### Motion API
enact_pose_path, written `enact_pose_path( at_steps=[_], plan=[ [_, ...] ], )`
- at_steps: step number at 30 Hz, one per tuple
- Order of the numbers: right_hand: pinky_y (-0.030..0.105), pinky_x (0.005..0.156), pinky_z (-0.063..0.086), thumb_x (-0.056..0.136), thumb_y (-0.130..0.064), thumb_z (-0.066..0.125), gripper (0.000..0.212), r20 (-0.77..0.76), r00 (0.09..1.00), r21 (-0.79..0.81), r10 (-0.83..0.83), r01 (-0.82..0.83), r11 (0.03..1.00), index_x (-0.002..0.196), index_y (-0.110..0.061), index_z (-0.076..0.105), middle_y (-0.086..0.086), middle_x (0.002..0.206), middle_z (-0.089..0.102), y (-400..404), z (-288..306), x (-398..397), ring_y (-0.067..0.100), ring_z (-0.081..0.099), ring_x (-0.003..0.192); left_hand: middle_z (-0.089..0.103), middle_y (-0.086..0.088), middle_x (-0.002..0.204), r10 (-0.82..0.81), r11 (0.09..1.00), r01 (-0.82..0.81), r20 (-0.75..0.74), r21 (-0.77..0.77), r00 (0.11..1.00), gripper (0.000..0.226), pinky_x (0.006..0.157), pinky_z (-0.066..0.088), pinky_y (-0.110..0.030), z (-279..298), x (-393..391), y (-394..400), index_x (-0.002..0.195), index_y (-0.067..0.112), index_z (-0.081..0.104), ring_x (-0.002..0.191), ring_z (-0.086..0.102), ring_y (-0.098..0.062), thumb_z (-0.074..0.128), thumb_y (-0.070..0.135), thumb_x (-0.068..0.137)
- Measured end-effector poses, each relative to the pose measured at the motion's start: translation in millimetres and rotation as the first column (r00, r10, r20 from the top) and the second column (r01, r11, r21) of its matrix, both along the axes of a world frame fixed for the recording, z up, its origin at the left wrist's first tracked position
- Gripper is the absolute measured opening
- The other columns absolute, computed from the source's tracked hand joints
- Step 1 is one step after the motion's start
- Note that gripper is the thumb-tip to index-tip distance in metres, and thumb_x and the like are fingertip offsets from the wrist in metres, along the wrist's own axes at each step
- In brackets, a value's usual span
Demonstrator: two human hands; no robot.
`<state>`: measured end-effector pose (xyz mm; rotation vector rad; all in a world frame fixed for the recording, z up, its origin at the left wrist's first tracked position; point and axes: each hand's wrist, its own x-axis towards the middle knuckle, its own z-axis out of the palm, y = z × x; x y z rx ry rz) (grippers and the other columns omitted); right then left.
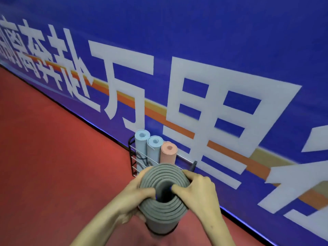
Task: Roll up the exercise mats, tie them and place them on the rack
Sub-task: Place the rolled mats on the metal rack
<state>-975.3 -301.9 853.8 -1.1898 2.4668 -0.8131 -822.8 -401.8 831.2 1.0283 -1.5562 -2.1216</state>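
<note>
Both hands are on the thick grey rolled foam exercise mat [163,194], which stands on end right in front of the person, its spiral top face turned up at the camera. The left hand [136,196] wraps the roll's left side, thumb hooked over the top edge toward the hollow core, fingers curled round the outside. The right hand [198,190] clamps the opposite side the same way, thumb laid across the spiral layers toward the centre, fingers curled round the far edge. A dark band circles the roll lower down, near its base. The grey mat sits just in front of the black wire storage rack [134,160], which stands on the red sports floor [53,157] against the blue wall banner with large white characters [213,50]. Inside the rack, three mats stand upright side by side: a light blue rolled mat [141,144] at the left, a second light blue rolled mat [154,150] touching it, and a salmon-pink rolled mat [168,153] at the right. Whether the grey roll's bottom rests on the floor or is lifted, I cannot tell: the forearms hide it.
</note>
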Motion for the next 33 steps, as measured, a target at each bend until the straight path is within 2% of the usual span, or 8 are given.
enact_pose_path(
  at_steps=[5,8,11,16,20,24,28,33],
  plan=[
    [0.020,0.057,0.045,0.070,-0.047,0.062,0.027,-0.034,0.999,-0.049,0.038,-0.040,0.998,0.088,-0.027,0.066,-0.006,0.064,0.064,-43,14,-84,0.010,0.058,0.065,0.066,-0.010,0.114,-0.116,0.989,0.120,0.056,-0.084,0.992,0.075,0.085,0.047,-0.068,26,-85,-58,0.118,0.049,0.056,0.105,0.064,-0.037,0.067,0.019,0.050],
    [0.025,0.059,0.049,0.068,-0.046,0.063,0.029,-0.030,0.996,-0.062,0.084,-0.086,0.994,0.089,-0.026,0.067,-0.005,0.064,0.065,-69,18,-141,0.010,0.059,0.065,0.065,-0.011,0.106,-0.097,0.976,0.113,0.094,-0.185,0.991,0.059,0.051,0.051,-0.032,37,-137,-75,0.112,0.047,0.058,0.075,0.065,-0.018,0.064,0.016,0.062],
    [0.020,0.054,0.046,0.069,-0.045,0.065,0.023,-0.022,0.994,-0.088,0.111,-0.113,0.990,0.086,-0.028,0.067,-0.005,0.060,0.063,-91,27,-189,0.009,0.057,0.060,0.064,-0.001,0.093,-0.073,0.955,0.097,0.096,-0.279,0.993,0.048,0.045,0.044,-0.016,49,-182,-94,0.114,0.039,0.056,0.064,0.060,-0.002,0.063,0.008,0.078],
    [0.031,0.061,0.050,0.070,-0.041,0.069,0.023,-0.025,0.996,-0.137,0.083,-0.086,0.987,0.075,-0.021,0.060,0.000,0.054,0.060,-126,39,-246,0.018,0.058,0.060,0.065,-0.002,0.093,0.026,0.934,0.033,0.160,-0.357,0.987,0.051,0.048,0.050,-0.029,57,-242,-126,0.115,0.038,0.056,0.075,0.063,-0.022,0.062,0.019,0.068],
    [0.032,0.061,0.053,0.073,-0.040,0.068,0.021,0.006,0.997,-0.153,0.071,-0.069,0.986,0.086,-0.024,0.069,-0.004,0.061,0.065,-156,43,-283,0.013,0.060,0.062,0.067,0.004,0.104,0.052,0.899,0.035,0.187,-0.436,0.981,0.057,0.080,0.054,-0.033,58,-283,-156,0.114,0.037,0.057,0.098,0.064,-0.015,0.059,0.027,0.058],
    [0.026,0.051,0.043,0.075,-0.039,0.067,0.015,0.009,0.999,-0.163,0.044,-0.042,0.986,0.080,-0.025,0.069,-0.007,0.060,0.062,-186,40,-306,0.011,0.057,0.060,0.067,0.009,0.096,-0.005,0.890,0.106,0.222,-0.443,0.975,0.051,0.071,0.050,-0.024,63,-309,-190,0.110,0.033,0.060,0.090,0.062,-0.011,0.058,0.027,0.059],
    [0.031,0.054,0.047,0.073,-0.041,0.067,0.019,-0.025,1.000,-0.170,0.005,-0.009,0.985,0.074,-0.022,0.067,-0.005,0.058,0.062,-211,44,-317,0.014,0.057,0.061,0.065,0.004,0.088,-0.065,0.898,0.168,0.254,-0.407,0.965,0.042,0.048,0.052,-0.031,74,-319,-218,0.106,0.036,0.059,0.075,0.063,-0.019,0.060,0.028,0.065],
    [0.024,0.048,0.032,0.073,-0.040,0.067,0.018,-0.062,0.997,-0.170,-0.042,0.031,0.985,0.066,-0.024,0.061,-0.008,0.051,0.053,-234,47,-336,0.011,0.048,0.052,0.064,0.000,0.097,-0.107,0.911,0.194,0.246,-0.364,0.963,0.048,0.053,0.057,-0.053,70,-341,-249,0.111,0.045,0.054,0.075,0.068,-0.028,0.062,0.028,0.067]
  ],
)
